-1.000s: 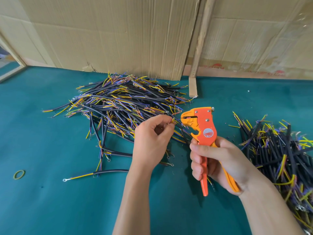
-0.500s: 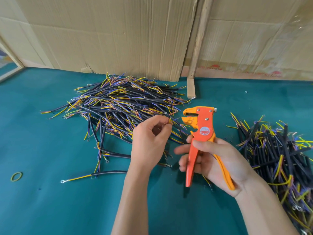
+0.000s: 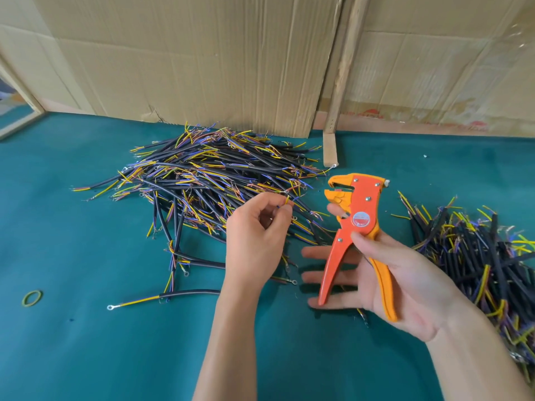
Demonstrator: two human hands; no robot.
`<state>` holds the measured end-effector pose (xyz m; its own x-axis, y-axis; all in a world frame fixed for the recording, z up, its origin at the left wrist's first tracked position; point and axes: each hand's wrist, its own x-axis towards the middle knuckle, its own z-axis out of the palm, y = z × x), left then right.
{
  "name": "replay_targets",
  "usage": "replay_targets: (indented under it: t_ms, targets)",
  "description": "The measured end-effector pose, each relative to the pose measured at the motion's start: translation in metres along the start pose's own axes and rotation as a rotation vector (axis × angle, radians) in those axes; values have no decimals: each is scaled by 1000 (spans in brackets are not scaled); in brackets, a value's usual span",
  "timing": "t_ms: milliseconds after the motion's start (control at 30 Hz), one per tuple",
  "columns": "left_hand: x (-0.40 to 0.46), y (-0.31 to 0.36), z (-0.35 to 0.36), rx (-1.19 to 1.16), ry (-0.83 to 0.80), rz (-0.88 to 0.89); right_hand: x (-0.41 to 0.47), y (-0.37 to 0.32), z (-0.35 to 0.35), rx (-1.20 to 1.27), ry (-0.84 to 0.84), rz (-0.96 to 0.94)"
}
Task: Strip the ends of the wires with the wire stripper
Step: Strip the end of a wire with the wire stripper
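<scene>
Since the earlier frame the orange wire stripper [image 3: 357, 235] has swung its handles wide apart, and the right hand [image 3: 388, 279] has opened: its fingers now lie straight and spread behind the handles, while the thumb presses the tool's body just below the round red label. The yellow-lined handle rests across the palm. The stripper stands upright, right of centre in the frame, its toothed mouth gaping toward the left.

The left hand [image 3: 254, 238], centre frame, keeps its grip narrow, pinching a thin yellow wire end [image 3: 286, 200] between thumb and forefinger, just left of the stripper's mouth and apart from it.

Behind the left hand a big heap of black cables with yellow and blue cores [image 3: 211, 180] sprawls on the teal tabletop [image 3: 86, 342]. A second heap of like cables [image 3: 480, 261] fills the right edge. One single cable with a ring terminal [image 3: 162, 298] lies at lower left, and a green rubber band [image 3: 32, 298] near the left edge. Corrugated cardboard sheets [image 3: 202, 59] stand along the top.
</scene>
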<state>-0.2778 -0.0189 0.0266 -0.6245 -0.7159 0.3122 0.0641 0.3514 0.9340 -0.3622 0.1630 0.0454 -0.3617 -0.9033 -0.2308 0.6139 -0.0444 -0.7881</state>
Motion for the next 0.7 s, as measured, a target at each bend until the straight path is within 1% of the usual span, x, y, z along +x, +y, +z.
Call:
replay_targets:
  t_ms: [67, 133, 233, 333, 400, 433, 467, 600, 700]
  targets:
    - [1, 0, 0, -17, 21, -9, 1, 1, 2, 21, -5, 0]
    - [1, 0, -1, -47, 38, -17, 4, 2, 5, 24, 41, -29]
    - [1, 1, -1, -75, 57, -31, 10, 5, 14, 23, 180, -77]
    - [2, 1, -1, -88, 60, -44, 15, 12, 24, -25, 336, -172]
    - [2, 2, 0, -95, 63, -41, 17, 12, 27, -76, 389, -209]
    - [2, 2, -1, -97, 63, -38, 16, 11, 27, -90, 374, -192]
    - [1, 3, -1, -99, 60, -36, 13, 10, 25, -103, 325, -157]
    - [1, 3, -2, -85, 63, -42, 2, 6, 19, -115, 42, 16]
    - [0, 5, -3, -85, 70, -59, 1, 5, 17, -129, -26, 87]
